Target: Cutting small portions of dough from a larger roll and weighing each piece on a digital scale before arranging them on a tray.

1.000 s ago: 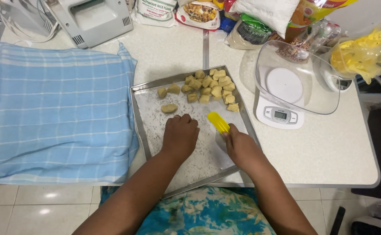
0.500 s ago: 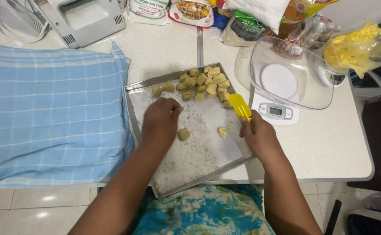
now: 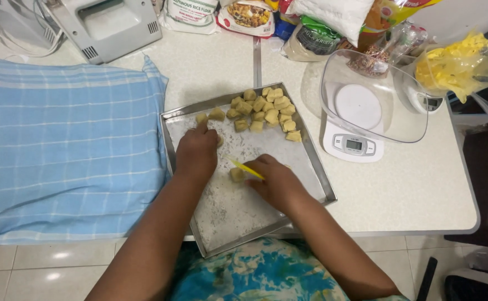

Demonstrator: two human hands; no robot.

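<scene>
A white speckled table carries a metal baking tray, blue checked cloth, kitchen scale and food packets.

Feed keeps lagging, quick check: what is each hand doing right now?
Left hand: curled knuckles-up over a dough piece on the tray; grip cannot be told.
Right hand: closed on the yellow scraper, by another dough piece.

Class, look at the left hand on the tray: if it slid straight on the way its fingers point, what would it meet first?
Probably the lone dough piece just beyond the left hand, apparently at its fingertips; behind it comes the tray rim.
</scene>
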